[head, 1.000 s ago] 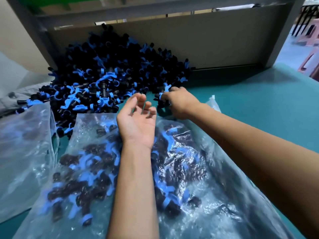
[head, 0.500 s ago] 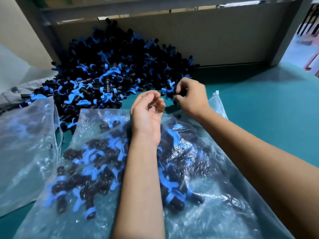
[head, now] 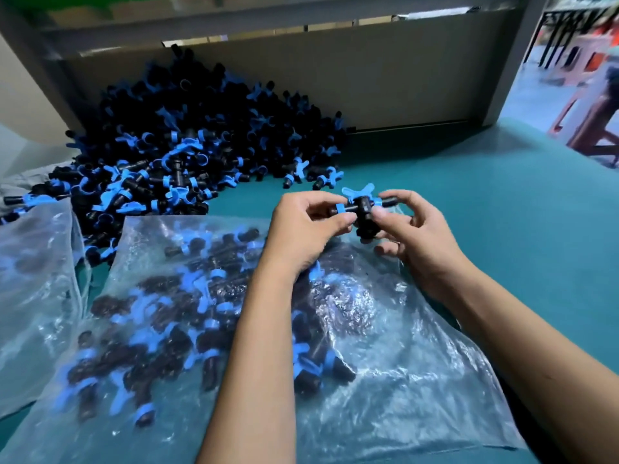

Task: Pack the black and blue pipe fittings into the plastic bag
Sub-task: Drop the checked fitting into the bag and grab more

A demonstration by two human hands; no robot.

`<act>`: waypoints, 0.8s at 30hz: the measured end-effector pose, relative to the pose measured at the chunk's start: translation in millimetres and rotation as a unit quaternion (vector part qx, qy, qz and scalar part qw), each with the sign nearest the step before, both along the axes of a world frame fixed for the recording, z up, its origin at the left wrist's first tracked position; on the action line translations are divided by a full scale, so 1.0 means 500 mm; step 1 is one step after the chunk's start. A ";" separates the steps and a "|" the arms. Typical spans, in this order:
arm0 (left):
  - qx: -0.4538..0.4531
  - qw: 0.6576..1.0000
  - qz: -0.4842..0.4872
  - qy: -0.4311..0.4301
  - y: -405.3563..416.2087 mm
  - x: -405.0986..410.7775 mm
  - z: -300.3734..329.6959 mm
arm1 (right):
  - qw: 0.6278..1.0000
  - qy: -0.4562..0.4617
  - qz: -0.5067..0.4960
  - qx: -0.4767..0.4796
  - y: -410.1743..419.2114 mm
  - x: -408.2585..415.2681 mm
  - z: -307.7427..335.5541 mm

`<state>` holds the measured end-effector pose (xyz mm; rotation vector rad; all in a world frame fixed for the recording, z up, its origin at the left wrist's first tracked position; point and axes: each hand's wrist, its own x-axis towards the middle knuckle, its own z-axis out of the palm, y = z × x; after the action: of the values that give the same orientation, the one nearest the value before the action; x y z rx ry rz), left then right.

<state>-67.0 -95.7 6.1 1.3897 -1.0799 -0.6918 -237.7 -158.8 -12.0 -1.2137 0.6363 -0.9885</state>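
A big heap of black and blue pipe fittings (head: 187, 149) lies at the back left of the teal table (head: 485, 209). In front of it a clear plastic bag (head: 418, 363) lies flat with several fittings inside. Above the bag's far end, my left hand (head: 304, 229) and my right hand (head: 415, 232) together hold a black fitting with blue wings (head: 361, 205). The left fingers pinch its left stub and the right fingers pinch its right side.
A second clear bag (head: 33, 296) lies at the left edge. A grey panel (head: 385, 72) walls off the back of the table. Pink stools (head: 589, 105) stand on the floor beyond the right corner.
My right hand picked a fitting from the heap's edge and drew it back toward me. My left hand rose from the bag and took hold of the fitting's other end.
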 end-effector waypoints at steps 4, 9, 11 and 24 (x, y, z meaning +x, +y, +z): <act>0.028 0.996 -0.003 -0.079 0.000 -0.001 -0.006 | 1.000 -0.004 0.013 -0.015 -0.003 -0.010 -0.023; 0.032 0.997 -0.007 -0.067 -0.003 -0.003 -0.003 | 0.999 -0.027 -0.034 -0.012 -0.010 -0.008 -0.030; 0.033 0.997 -0.012 -0.063 -0.001 -0.005 -0.003 | 0.998 -0.040 -0.035 -0.020 -0.013 -0.010 -0.034; 0.015 0.997 0.047 -0.051 0.002 -0.003 -0.015 | 0.991 -0.099 -0.072 0.048 -0.033 -0.018 -0.042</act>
<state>-68.6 -94.5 -1.2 1.5056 -1.0796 -0.5749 -246.5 -175.3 -33.1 -0.9799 0.6128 -1.1704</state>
